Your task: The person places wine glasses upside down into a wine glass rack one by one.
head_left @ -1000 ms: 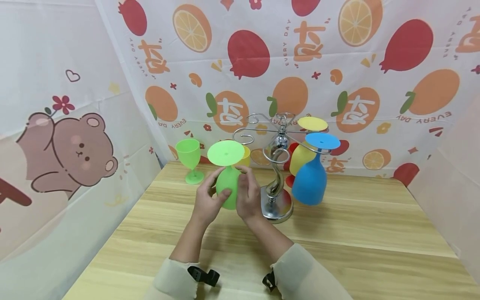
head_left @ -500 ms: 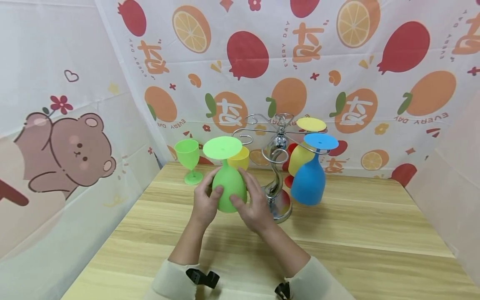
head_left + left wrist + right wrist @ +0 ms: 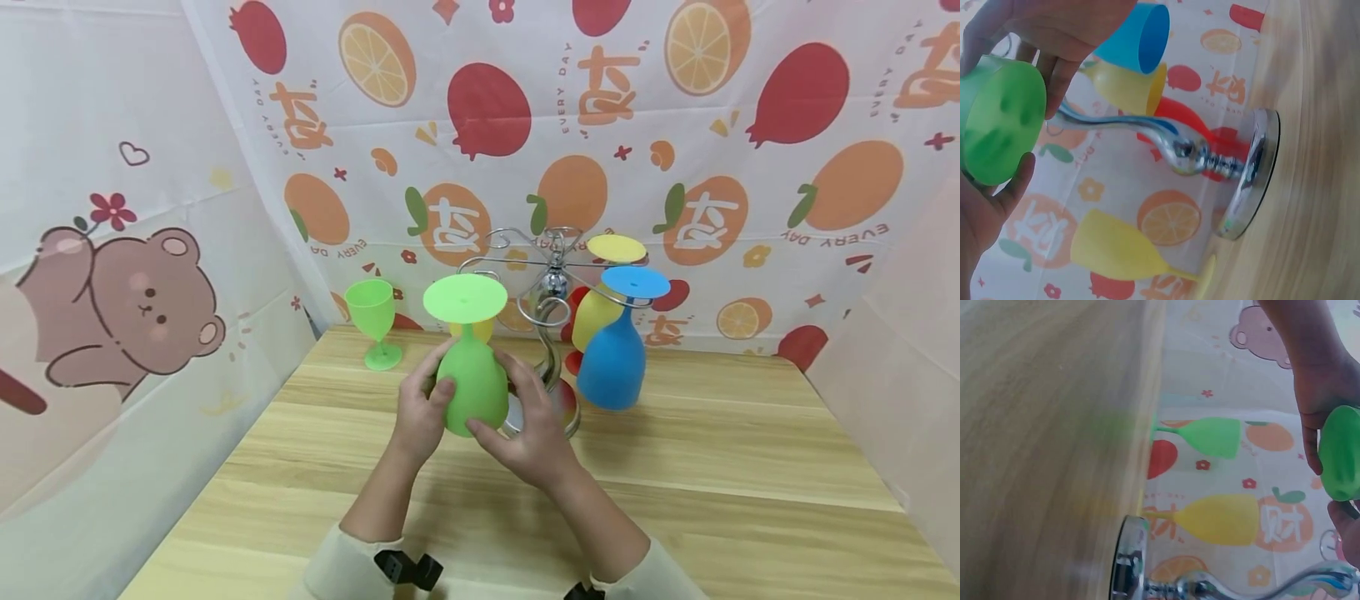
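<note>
A green plastic goblet (image 3: 474, 392) is held upside down above the table, its round foot on top. My left hand (image 3: 422, 412) grips its bowl from the left, thumb on the near side. From the right, my right hand (image 3: 538, 433) holds the same bowl, thumb low near the rim. The left wrist view shows the goblet's open mouth (image 3: 1007, 125) between both hands. Just behind stands a chrome goblet rack (image 3: 553, 333) with curled wire arms. A blue goblet (image 3: 615, 362) and a yellow goblet (image 3: 592, 321) hang upside down from its right side.
Another green goblet (image 3: 372, 312) stands upright at the back left of the wooden table (image 3: 697, 483). An upright yellow goblet (image 3: 1219, 519) is behind the held one. A red goblet (image 3: 574, 362) stands partly hidden behind the rack. Printed cloth (image 3: 495, 200) closes off the back.
The held green goblet first came nearer and left, then shifted right and slightly down, in front of the rack. My right hand moved right and lower, its thumb now near the rim.
</note>
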`<state>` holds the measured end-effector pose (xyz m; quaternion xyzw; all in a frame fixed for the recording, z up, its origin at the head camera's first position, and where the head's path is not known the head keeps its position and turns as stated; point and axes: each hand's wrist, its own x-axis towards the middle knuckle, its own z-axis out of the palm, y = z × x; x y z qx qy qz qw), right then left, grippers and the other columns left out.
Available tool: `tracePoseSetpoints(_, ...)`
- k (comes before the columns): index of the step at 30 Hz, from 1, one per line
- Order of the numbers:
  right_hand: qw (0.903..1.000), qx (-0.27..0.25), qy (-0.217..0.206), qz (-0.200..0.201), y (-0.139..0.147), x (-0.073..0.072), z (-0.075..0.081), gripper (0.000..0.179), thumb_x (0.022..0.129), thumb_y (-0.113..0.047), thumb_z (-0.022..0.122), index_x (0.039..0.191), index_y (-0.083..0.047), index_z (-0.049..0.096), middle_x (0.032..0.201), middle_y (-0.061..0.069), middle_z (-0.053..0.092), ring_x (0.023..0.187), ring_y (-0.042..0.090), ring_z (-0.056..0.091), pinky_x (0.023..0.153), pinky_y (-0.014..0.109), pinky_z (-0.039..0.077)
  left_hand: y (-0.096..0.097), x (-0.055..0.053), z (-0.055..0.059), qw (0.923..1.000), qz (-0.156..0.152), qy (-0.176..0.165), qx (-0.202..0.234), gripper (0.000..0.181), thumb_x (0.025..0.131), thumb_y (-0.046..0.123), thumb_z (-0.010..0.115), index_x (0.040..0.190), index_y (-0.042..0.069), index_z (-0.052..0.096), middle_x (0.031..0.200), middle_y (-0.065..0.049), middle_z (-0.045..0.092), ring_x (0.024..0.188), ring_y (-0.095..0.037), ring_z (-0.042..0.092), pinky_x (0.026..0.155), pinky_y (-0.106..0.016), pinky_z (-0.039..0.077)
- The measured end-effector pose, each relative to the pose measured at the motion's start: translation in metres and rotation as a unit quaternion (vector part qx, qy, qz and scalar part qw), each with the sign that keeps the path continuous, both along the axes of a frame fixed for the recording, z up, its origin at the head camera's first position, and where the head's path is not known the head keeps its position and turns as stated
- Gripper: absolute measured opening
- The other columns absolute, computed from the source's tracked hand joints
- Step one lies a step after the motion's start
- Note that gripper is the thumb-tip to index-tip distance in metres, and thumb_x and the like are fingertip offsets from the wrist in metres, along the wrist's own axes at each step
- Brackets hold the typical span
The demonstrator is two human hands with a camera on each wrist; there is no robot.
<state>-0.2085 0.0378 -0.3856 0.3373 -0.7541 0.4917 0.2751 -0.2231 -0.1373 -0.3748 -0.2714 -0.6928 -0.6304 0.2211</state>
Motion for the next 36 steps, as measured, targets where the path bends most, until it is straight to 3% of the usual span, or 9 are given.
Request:
tracePoseSetpoints(5, 0.9999, -0.011, 0.005, -0.008, 0.015, 0.007, 0.004, 0.083, 0.077, -0.026, 0.081, 0.148, -0.016, 0.039, 0.138, 0.010, 0.049, 0.120, 0.025, 0.052, 0.088, 0.039, 0.057, 0.010, 0.005, 0.005, 0.9994, -0.023, -0.007, -0.024, 0.076, 0.092, 0.068, 0.045, 0.146, 0.014, 0.045, 0.129, -0.019, 0.057, 0.109, -0.017, 0.060, 0.083, -0.032, 0.058)
tracePoseSetpoints(8, 0.9995, -0.017, 0.018, -0.017, 0.022, 0.008, 0.004, 0.079, 0.081, -0.036, 0.078, 0.147, -0.012, 0.039, 0.137, 0.012, 0.048, 0.118, 0.026, 0.053, 0.086, 0.040, 0.058, 0.014, 0.007, 0.007, 0.9987, -0.043, -0.006, -0.026, 0.076, 0.093, 0.066, 0.049, 0.147, 0.014, 0.042, 0.134, -0.018, 0.055, 0.115, -0.019, 0.057, 0.084, -0.034, 0.058)
tracePoseSetpoints(12, 0.9990, -0.017, 0.032, -0.027, 0.029, 0.009, 0.005, 0.077, 0.087, -0.053, 0.067, 0.145, -0.010, 0.040, 0.134, 0.013, 0.049, 0.116, 0.025, 0.053, 0.083, 0.039, 0.058, 0.017, 0.010, 0.010, 0.9977, -0.058, 0.005, -0.033, 0.075, 0.093, 0.059, 0.056, 0.148, 0.010, 0.039, 0.137, -0.015, 0.052, 0.122, -0.021, 0.052, 0.089, -0.033, 0.055)
tracePoseSetpoints(15, 0.9984, -0.026, 0.044, -0.025, 0.034, 0.009, 0.007, 0.078, 0.087, -0.057, 0.064, 0.143, -0.007, 0.041, 0.130, 0.013, 0.051, 0.115, 0.024, 0.053, 0.083, 0.038, 0.058, 0.019, 0.012, 0.011, 0.9969, -0.065, 0.019, -0.039, 0.077, 0.092, 0.055, 0.059, 0.147, 0.006, 0.038, 0.138, -0.013, 0.051, 0.124, -0.021, 0.050, 0.093, -0.034, 0.052)
tracePoseSetpoints(21, 0.9975, -0.046, 0.047, -0.026, 0.044, 0.007, 0.009, 0.081, 0.080, -0.042, 0.074, 0.142, -0.002, 0.038, 0.131, 0.015, 0.049, 0.115, 0.024, 0.053, 0.086, 0.039, 0.057, 0.027, 0.012, 0.014, 0.9946, -0.095, 0.030, -0.029, 0.071, 0.089, 0.041, 0.068, 0.144, 0.007, 0.040, 0.139, -0.011, 0.050, 0.126, -0.024, 0.047, 0.095, -0.039, 0.050)
tracePoseSetpoints(28, 0.9980, -0.043, 0.034, -0.033, 0.050, 0.003, 0.006, 0.089, 0.070, -0.023, 0.073, 0.146, -0.004, 0.030, 0.137, 0.014, 0.044, 0.118, 0.024, 0.052, 0.087, 0.041, 0.057, 0.040, 0.009, 0.013, 0.9953, -0.078, 0.039, -0.041, 0.064, 0.083, 0.016, 0.073, 0.139, 0.009, 0.044, 0.135, -0.010, 0.053, 0.123, -0.023, 0.050, 0.095, -0.042, 0.049)
tracePoseSetpoints(36, 0.9969, -0.050, 0.038, -0.048, 0.055, -0.001, 0.004, 0.085, 0.068, -0.018, 0.068, 0.143, -0.003, 0.029, 0.136, 0.016, 0.045, 0.112, 0.027, 0.055, 0.083, 0.040, 0.058, 0.053, 0.006, 0.011, 0.9961, -0.062, 0.040, -0.048, 0.055, 0.084, 0.021, 0.073, 0.133, 0.011, 0.050, 0.137, -0.007, 0.053, 0.127, -0.022, 0.050, 0.094, -0.044, 0.050)
